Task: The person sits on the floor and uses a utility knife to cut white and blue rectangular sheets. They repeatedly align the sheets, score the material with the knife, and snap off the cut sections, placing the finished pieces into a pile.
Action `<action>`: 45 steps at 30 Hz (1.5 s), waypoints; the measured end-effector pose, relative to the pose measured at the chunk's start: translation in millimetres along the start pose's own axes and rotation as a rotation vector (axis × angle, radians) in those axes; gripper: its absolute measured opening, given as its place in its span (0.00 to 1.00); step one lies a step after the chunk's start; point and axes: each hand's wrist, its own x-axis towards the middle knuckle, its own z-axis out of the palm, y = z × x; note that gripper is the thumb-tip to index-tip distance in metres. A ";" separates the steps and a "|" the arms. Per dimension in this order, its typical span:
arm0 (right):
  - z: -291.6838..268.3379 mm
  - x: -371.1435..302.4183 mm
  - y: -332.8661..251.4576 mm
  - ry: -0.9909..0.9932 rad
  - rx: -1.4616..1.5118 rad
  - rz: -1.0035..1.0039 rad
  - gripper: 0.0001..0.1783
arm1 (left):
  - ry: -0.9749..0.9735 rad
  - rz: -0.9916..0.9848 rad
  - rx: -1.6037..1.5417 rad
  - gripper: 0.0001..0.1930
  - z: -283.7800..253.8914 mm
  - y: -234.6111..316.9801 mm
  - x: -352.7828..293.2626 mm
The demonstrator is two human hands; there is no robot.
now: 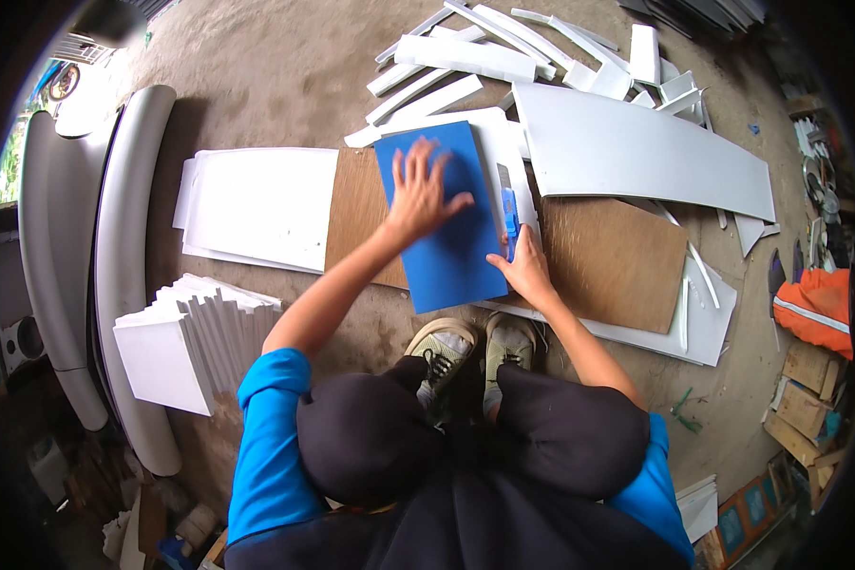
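Observation:
A blue rectangular board lies over white sheets and a brown wooden board in front of my feet. Over its upper part is my left hand, fingers spread and slightly blurred; whether it presses on the surface I cannot tell. My right hand, by the board's right edge, grips a blue utility knife. Its blade points away from me, over a white sheet that shows beyond the blue board.
White offcut strips are heaped at the far side. A large white sheet lies at right, above another brown board. Stacked white panels stand at left beside large rolls. An orange cloth item is at far right.

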 end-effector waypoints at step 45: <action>-20.4 47.1 -5.7 -0.079 0.928 0.235 0.18 | -0.145 -0.299 0.047 0.32 0.8 18.8 -9.5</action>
